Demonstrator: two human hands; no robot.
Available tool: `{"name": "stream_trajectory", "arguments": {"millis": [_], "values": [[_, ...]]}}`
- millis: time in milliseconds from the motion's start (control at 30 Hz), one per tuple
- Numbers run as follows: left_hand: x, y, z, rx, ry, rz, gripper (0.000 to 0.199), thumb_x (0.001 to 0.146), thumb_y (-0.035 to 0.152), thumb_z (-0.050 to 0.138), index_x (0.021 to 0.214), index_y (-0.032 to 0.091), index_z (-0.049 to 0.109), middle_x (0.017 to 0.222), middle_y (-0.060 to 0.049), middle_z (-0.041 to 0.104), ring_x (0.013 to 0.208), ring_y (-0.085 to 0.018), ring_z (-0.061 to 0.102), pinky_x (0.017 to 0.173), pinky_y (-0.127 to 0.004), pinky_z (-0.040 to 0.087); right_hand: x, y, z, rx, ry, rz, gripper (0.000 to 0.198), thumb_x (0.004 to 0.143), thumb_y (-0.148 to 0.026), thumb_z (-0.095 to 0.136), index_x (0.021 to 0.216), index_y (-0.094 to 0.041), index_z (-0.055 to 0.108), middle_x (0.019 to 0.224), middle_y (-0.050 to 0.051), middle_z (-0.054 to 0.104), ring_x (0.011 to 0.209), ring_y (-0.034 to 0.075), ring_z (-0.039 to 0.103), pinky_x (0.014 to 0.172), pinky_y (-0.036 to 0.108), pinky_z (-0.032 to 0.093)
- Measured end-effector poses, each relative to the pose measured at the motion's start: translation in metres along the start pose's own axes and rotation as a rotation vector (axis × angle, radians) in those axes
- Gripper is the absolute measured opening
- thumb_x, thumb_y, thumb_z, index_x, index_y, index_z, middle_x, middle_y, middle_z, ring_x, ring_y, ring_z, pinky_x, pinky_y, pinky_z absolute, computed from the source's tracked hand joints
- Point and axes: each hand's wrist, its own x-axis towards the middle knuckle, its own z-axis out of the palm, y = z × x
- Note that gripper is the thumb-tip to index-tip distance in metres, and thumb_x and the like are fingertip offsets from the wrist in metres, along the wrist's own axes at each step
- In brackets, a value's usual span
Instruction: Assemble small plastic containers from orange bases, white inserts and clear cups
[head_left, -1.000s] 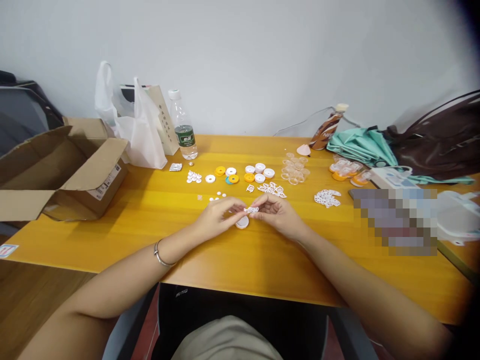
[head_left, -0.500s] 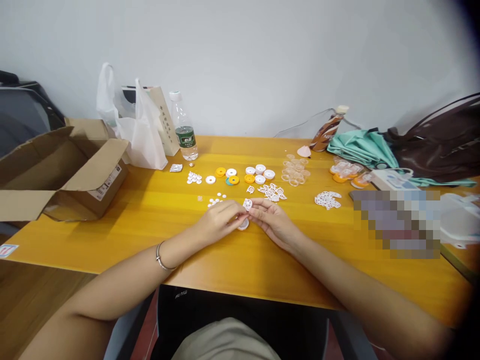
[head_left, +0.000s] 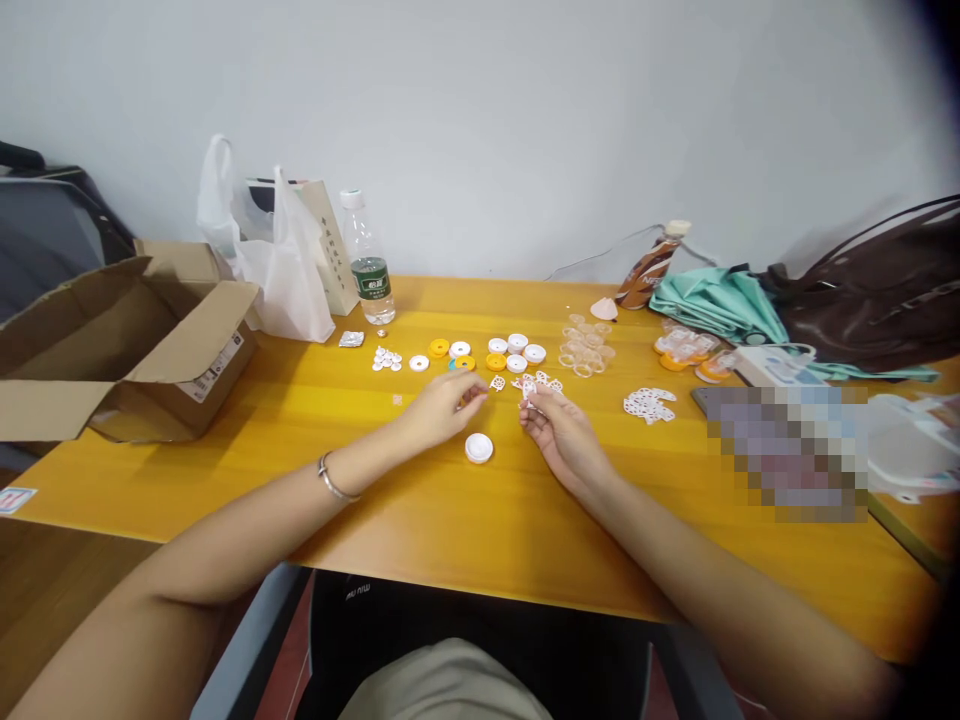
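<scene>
My right hand point(head_left: 561, 432) pinches a small white openwork plastic piece point(head_left: 530, 388) between thumb and fingertips. My left hand point(head_left: 448, 408) is held above the table with thumb and fingers slightly apart, nothing visible between them. Just beyond its fingertips lies a single white openwork piece point(head_left: 497, 383). A round white cup-like part point(head_left: 479, 448) rests on the table below and between both hands. Behind the right hand spreads a pile of similar openwork pieces point(head_left: 551, 383), partly hidden by it. The small white discs seen earlier are covered by my left hand.
Farther back are white round parts point(head_left: 517, 343), yellow rings point(head_left: 439, 347), clear rings point(head_left: 585, 347) and small white pegs point(head_left: 387, 360). A cardboard box point(head_left: 172, 350), plastic bag point(head_left: 285, 285) and water bottle point(head_left: 373, 270) stand left. White flat pieces point(head_left: 649, 405) and a teal cloth bundle point(head_left: 724, 305) lie right.
My hands have moved apart; the right has gone right with the openwork piece, the left slightly up and left. The round white part between them is now fully visible.
</scene>
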Motion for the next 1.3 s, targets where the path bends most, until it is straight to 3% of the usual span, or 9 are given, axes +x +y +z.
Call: {"name": "stream_trajectory", "arguments": {"millis": [67, 200, 400, 533, 700, 867, 1033, 1300], "values": [[0.017, -0.008, 0.005, 0.078, -0.075, -0.021, 0.011, 0.083, 0.018, 0.050, 0.089, 0.013, 0.059, 0.079, -0.005, 0.060, 0.069, -0.014, 0.056, 0.066, -0.027, 0.048, -0.001, -0.002, 0.001, 0.001, -0.006, -0.008, 0.027, 0.063, -0.025, 0.072, 0.086, -0.021, 0.059, 0.063, -0.005, 0.058, 0.056, 0.007, 0.053, 0.058, 0.021, 0.045], [0.042, -0.016, 0.024, 0.123, -0.088, -0.023, 0.014, 0.078, 0.019, 0.057, 0.090, 0.012, 0.060, 0.083, -0.007, 0.058, 0.076, -0.018, 0.055, 0.073, -0.033, 0.047, -0.004, -0.004, 0.004, -0.059, 0.004, -0.091, 0.030, 0.063, -0.026, 0.071, 0.088, -0.022, 0.056, 0.064, -0.006, 0.059, 0.055, 0.007, 0.053, 0.057, 0.022, 0.044], [0.047, -0.020, 0.043, 0.090, -0.098, -0.035, 0.006, 0.074, 0.009, 0.055, 0.076, 0.012, 0.060, 0.072, -0.005, 0.055, 0.068, -0.016, 0.054, 0.066, -0.031, 0.047, -0.004, -0.003, 0.005, -0.178, -0.078, -0.159, 0.028, 0.062, -0.031, 0.073, 0.085, -0.022, 0.061, 0.069, -0.003, 0.062, 0.060, 0.010, 0.056, 0.064, 0.026, 0.047], [0.037, -0.022, 0.032, 0.026, -0.063, -0.036, 0.007, 0.073, 0.008, 0.056, 0.078, 0.012, 0.060, 0.075, -0.004, 0.057, 0.070, -0.015, 0.055, 0.067, -0.031, 0.048, -0.003, 0.000, 0.005, -0.155, -0.103, -0.155, 0.027, 0.060, -0.032, 0.076, 0.082, -0.022, 0.064, 0.079, -0.001, 0.066, 0.066, 0.011, 0.059, 0.071, 0.029, 0.049], [0.010, -0.019, 0.001, -0.121, -0.020, -0.030, 0.007, 0.076, 0.011, 0.058, 0.083, 0.012, 0.058, 0.082, -0.004, 0.060, 0.071, -0.011, 0.060, 0.068, -0.026, 0.052, -0.002, -0.001, 0.003, -0.059, -0.090, -0.033, 0.027, 0.057, -0.029, 0.079, 0.077, -0.021, 0.065, 0.070, -0.002, 0.067, 0.063, 0.009, 0.061, 0.069, 0.024, 0.050], [-0.012, -0.006, -0.023, -0.511, 0.067, -0.064, 0.019, 0.074, 0.020, 0.066, 0.091, 0.014, 0.062, 0.086, -0.006, 0.064, 0.073, -0.011, 0.063, 0.071, -0.027, 0.055, -0.001, 0.001, 0.001, -0.076, -0.159, 0.041, 0.023, 0.058, -0.028, 0.079, 0.077, -0.020, 0.069, 0.069, -0.002, 0.068, 0.060, 0.007, 0.061, 0.066, 0.021, 0.051], [-0.015, 0.007, -0.022, -0.472, 0.182, 0.081, 0.016, 0.074, 0.020, 0.068, 0.089, 0.017, 0.068, 0.088, -0.006, 0.067, 0.085, -0.014, 0.061, 0.080, -0.030, 0.051, -0.005, 0.001, 0.004, -0.070, -0.233, 0.123, 0.021, 0.057, -0.028, 0.079, 0.075, -0.020, 0.071, 0.070, -0.001, 0.069, 0.059, 0.006, 0.061, 0.064, 0.019, 0.050], [-0.018, 0.008, -0.011, -0.458, 0.107, 0.146, 0.015, 0.078, 0.021, 0.063, 0.091, 0.017, 0.067, 0.090, -0.007, 0.067, 0.085, -0.014, 0.062, 0.080, -0.029, 0.050, -0.009, -0.001, 0.006, -0.084, -0.304, 0.151, 0.020, 0.059, -0.028, 0.079, 0.074, -0.018, 0.071, 0.067, -0.001, 0.069, 0.061, 0.006, 0.061, 0.064, 0.017, 0.049]]}}
